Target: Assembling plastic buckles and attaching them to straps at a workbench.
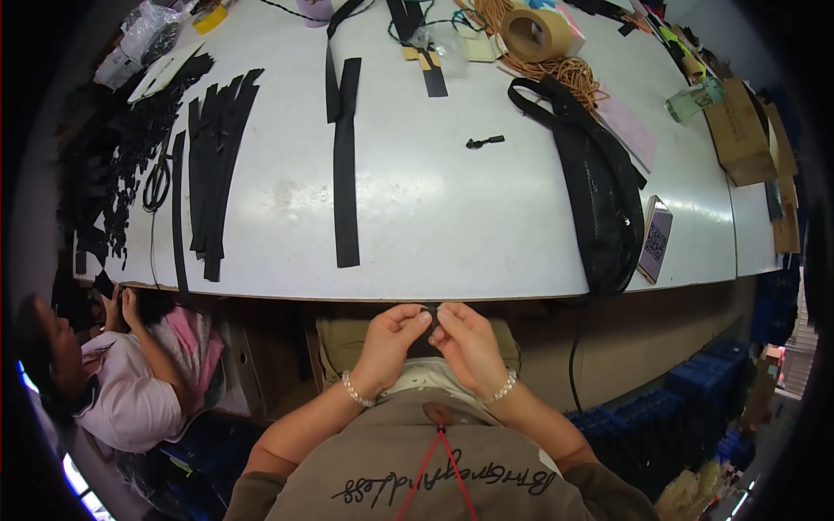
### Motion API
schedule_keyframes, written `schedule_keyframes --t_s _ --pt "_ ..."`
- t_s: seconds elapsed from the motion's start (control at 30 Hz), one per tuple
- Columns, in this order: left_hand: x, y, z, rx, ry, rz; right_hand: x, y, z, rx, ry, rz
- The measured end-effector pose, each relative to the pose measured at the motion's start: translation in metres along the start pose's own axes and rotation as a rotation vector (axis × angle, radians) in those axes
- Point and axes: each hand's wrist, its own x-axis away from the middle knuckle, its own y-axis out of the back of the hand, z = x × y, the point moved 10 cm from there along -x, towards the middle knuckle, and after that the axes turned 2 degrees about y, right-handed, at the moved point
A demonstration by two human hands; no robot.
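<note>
Black piece [432, 319], small, dark, partly hidden

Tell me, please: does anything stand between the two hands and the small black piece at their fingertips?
Nothing visible does. The left hand and the right hand meet at the black piece with bare fingers, just before the near edge of the table.
</note>
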Motion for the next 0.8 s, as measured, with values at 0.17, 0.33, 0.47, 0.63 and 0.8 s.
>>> schedule_keyframes --t_s 0.17,0.33,0.47,0.63,0.8 --pt "0.024 -0.018 -0.038 -0.13 -0.285 0.056 0.021 -0.022 0.034 0.266 0.242 0.184" --pt "0.038 -0.03 -0.062 -0.279 -0.629 0.181 0.039 -0.04 0.064 0.511 0.597 0.241" --pt "0.044 -0.037 -0.071 -0.339 -0.734 0.198 0.048 -0.046 0.074 0.637 0.712 0.245" --pt "0.045 -0.037 -0.071 -0.356 -0.764 0.199 0.051 -0.046 0.076 0.674 0.761 0.229" --pt "0.042 -0.034 -0.067 -0.353 -0.752 0.197 0.048 -0.045 0.075 0.715 0.74 0.215"
